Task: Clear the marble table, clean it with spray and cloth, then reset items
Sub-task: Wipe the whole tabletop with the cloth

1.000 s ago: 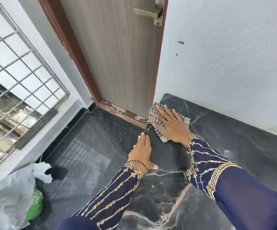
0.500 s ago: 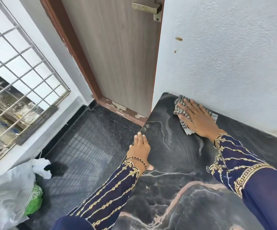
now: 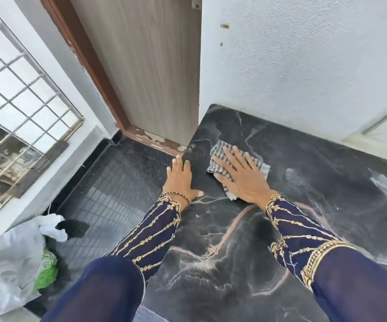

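Observation:
The dark marble table [image 3: 234,263] with pale and pink veins fills the lower right of the head view. A grey checked cloth [image 3: 219,149] lies flat on it near the far left corner. My right hand [image 3: 241,180] presses down on the cloth, fingers spread, covering most of it. My left hand [image 3: 179,178] rests on the table's left edge, fingers hanging over the side and thumb on top, holding nothing. Both arms wear dark blue sleeves with gold embroidery.
A wooden door [image 3: 153,66] in a brown frame stands left of the white wall [image 3: 304,66] behind the table. A barred window [image 3: 20,101] is at far left. A white plastic bag [image 3: 9,263] sits on the dark tiled floor [image 3: 109,198]. Wet smears [image 3: 380,184] show at the table's right.
My right hand slid the cloth from the left edge up to the wall, then back toward me. My left hand stayed on the table's left edge.

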